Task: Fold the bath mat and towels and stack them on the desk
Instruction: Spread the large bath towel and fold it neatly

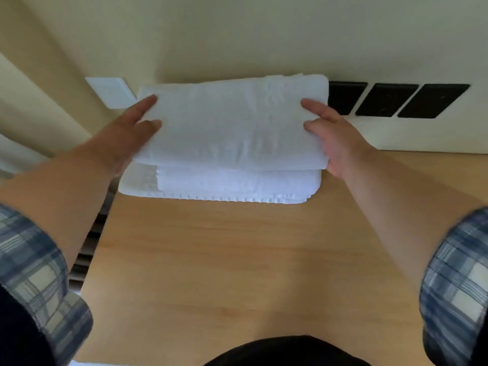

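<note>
At far side of bench (237, 260), by wall, top towel (232, 122) lies over stack (237, 186), long axis left-right. L hand (126, 138) & R hand (338, 143) each grip a short end w/ fingers (146, 101) clamped on cloth, both equally near. Next move looks straight down.

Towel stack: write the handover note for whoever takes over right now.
Hands: left hand grips the top towel at its left end, right hand at its right end; some fingers are hidden beneath.
Where: top towel lies over the lower folded layers at the far edge of the desk, by the wall.
Done: everything in view is folded and piled.
Left: let go, square the edges; whether more pieces wait off-frame cannot be told.
</note>
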A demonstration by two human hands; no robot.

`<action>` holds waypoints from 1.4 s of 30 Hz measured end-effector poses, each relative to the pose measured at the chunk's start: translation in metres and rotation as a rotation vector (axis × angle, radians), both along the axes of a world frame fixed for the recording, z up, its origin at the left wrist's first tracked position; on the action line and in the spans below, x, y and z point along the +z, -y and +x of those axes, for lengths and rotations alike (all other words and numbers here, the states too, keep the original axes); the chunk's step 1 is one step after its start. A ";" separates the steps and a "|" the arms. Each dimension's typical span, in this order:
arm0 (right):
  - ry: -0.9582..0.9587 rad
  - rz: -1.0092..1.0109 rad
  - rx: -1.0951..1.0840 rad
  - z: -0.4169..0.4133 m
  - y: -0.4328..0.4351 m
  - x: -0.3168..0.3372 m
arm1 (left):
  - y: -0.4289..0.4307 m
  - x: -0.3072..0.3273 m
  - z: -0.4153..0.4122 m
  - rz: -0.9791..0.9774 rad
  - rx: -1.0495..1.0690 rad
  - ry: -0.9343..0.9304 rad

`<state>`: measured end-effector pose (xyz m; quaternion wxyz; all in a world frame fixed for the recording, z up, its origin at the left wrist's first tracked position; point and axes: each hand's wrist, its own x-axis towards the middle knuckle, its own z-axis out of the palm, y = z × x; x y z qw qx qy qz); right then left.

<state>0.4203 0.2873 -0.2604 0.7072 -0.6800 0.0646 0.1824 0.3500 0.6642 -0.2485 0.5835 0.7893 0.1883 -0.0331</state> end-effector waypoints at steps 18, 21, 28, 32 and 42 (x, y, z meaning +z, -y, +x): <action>-0.145 -0.093 -0.127 0.010 0.018 -0.017 | 0.008 -0.049 0.019 -0.159 0.016 -0.106; -0.177 -0.144 -0.113 0.006 0.021 -0.027 | 0.011 -0.053 0.024 -0.059 0.021 -0.088; 0.109 -0.692 0.032 0.013 0.010 -0.017 | 0.022 -0.039 0.025 0.492 0.022 -0.100; 0.577 -1.123 0.121 -0.001 -0.010 -0.025 | 0.068 -0.023 0.023 0.963 -0.248 0.303; 0.362 -0.914 0.403 -0.017 -0.001 0.004 | 0.099 -0.024 0.019 1.170 -0.541 -0.093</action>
